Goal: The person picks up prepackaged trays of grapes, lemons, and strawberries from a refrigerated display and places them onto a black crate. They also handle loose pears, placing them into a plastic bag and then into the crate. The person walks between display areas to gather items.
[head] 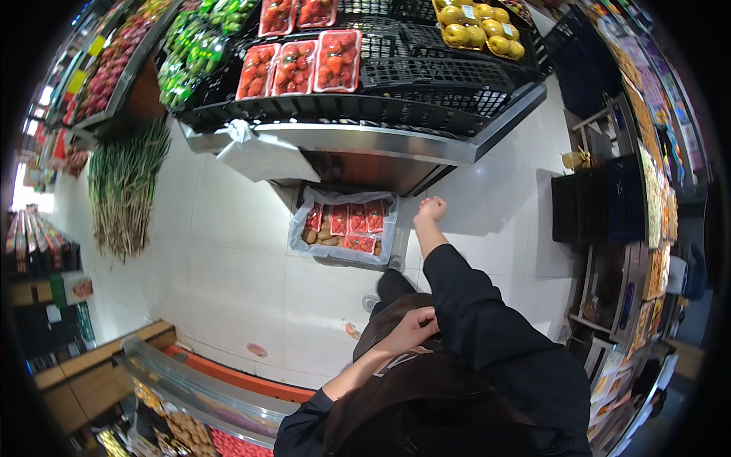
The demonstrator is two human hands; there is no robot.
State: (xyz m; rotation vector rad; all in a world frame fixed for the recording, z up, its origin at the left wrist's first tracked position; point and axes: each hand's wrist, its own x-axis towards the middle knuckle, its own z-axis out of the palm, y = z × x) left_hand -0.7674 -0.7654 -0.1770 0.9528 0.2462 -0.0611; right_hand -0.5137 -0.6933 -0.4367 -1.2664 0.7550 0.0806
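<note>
My right hand (431, 210) is curled into a fist in front of me, with nothing visible in it. The bare wrist leads back to a dark right sleeve (480, 303). Lower down, my left hand (414, 328) has its fingers bent against that sleeve near the elbow and appears to pinch the cloth; the fingertips are partly hidden. On the floor to the left of my right hand stands a crate (394, 228) lined with clear plastic. Inside it, packs of strawberries (357, 218) rest on loose brown kiwifruit (325, 235).
A display stand (365, 137) with a metal edge rises behind the crate. It carries strawberry packs (294, 67), packed yellow fruit (480, 25) and black plastic baskets (437, 77). White plastic bags (265, 157) hang from its front. Green onions (125, 194) lie at left; dark crates (597, 200) stand at right.
</note>
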